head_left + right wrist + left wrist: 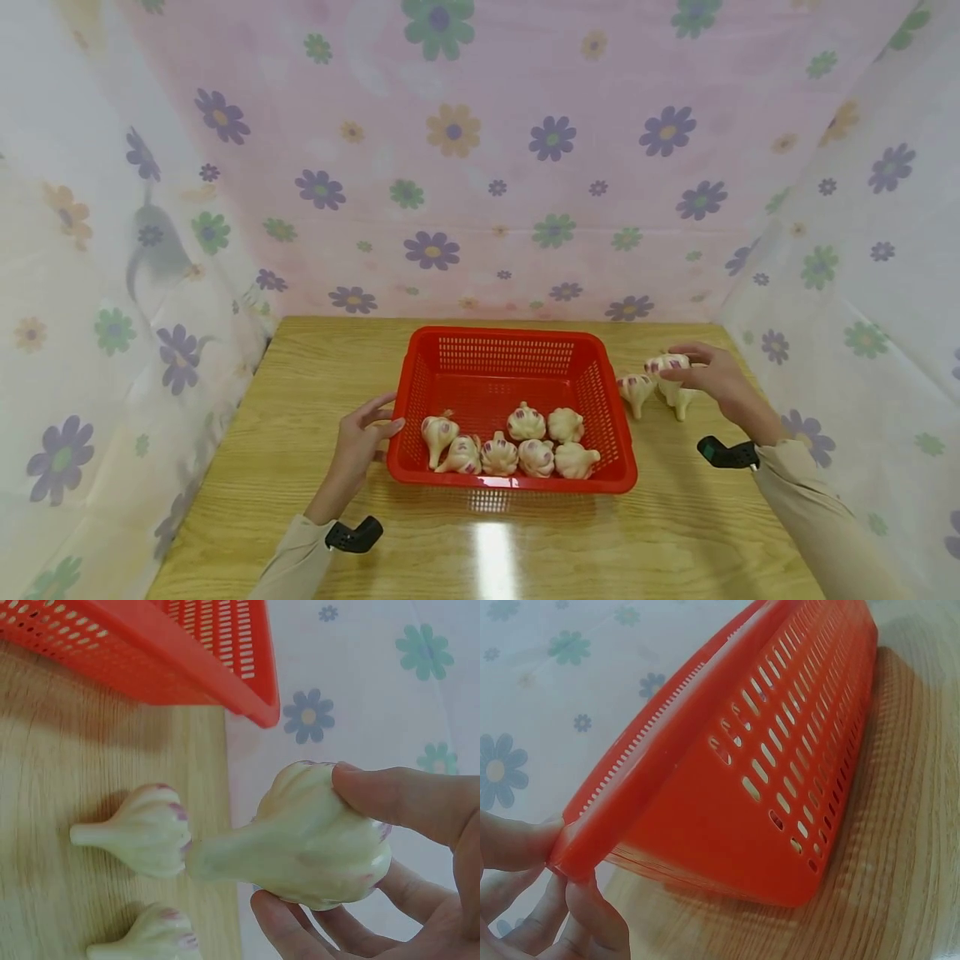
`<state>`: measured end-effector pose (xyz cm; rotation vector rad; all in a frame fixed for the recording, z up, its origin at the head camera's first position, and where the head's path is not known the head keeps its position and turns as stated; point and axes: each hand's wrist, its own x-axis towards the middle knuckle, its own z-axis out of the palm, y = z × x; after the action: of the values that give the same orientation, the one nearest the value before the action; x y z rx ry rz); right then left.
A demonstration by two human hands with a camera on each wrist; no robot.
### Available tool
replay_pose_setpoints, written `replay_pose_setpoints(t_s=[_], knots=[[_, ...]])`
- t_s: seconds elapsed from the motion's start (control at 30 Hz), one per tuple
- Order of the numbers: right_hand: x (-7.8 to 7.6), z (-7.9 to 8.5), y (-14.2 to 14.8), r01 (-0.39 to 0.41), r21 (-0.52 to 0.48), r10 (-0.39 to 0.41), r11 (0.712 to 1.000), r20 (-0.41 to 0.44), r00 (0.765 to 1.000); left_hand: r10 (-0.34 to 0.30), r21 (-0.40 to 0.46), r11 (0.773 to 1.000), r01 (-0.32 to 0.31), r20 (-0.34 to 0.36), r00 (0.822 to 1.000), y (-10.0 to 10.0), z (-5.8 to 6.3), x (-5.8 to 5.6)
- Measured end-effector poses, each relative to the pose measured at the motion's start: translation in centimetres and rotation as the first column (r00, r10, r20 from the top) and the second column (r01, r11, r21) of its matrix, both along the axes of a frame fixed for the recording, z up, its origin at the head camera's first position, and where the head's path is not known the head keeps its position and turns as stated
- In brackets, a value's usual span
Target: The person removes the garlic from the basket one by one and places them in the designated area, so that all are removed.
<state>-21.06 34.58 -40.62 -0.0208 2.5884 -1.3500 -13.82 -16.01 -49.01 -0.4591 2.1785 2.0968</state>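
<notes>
A red plastic basket with slotted sides stands mid-table. Several garlic bulbs lie inside it, gathered along its near side. At the basket's left edge, my left hand pinches the rim between thumb and fingers. Off to the right of the basket, my right hand grips a garlic bulb round its wide end, its stem pointing away from the palm. Below this bulb in the right wrist view, two more garlic bulbs lie on the table, white with purple patches.
The wooden table ends at the back against a flower-printed cloth, which also hangs at both sides. Each wrist carries a black camera mount.
</notes>
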Motion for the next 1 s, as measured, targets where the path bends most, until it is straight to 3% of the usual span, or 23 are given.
replay_pose_setpoints(t_s=[0.53, 1.0], knots=[[-0.5, -1.8, 3.9, 0.035, -0.046, -0.032, 0.998, 0.067, 0.997, 0.007, -0.01, 1.0, -0.007, -0.002, 1.0, 0.0, 0.0, 0.0], [-0.9, -3.3, 6.6, 0.091, -0.072, -0.086, 0.993, 0.069, 0.994, 0.006, 0.004, 1.0, -0.006, 0.018, 1.0, 0.0, -0.2, -0.2]])
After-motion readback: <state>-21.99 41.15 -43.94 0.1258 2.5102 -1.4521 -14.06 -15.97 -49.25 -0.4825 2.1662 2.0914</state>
